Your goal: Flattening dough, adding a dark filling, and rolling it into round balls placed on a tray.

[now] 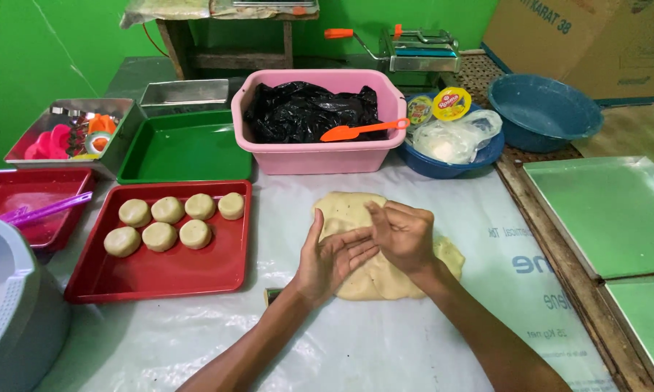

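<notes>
A flattened slab of pale dough (345,207) lies on a clear plastic sheet (385,341) in the middle of the table. Both my hands are together just above it. My left hand (330,261) is palm up with its fingers stretched out. My right hand (403,236) curls over the left fingers and presses on them. Whatever may be between the palms is hidden. To the left, a red tray (160,279) holds several round dough discs (167,210) in two rows.
Behind the dough stands a pink tub (319,156) with a black bag (305,109) and an orange spatula (363,131). A green tray (185,149), blue bowl (454,165), blue basin (544,112) and pasta roller (421,51) stand around it. Metal trays (610,210) lie right, a grey container (7,312) left.
</notes>
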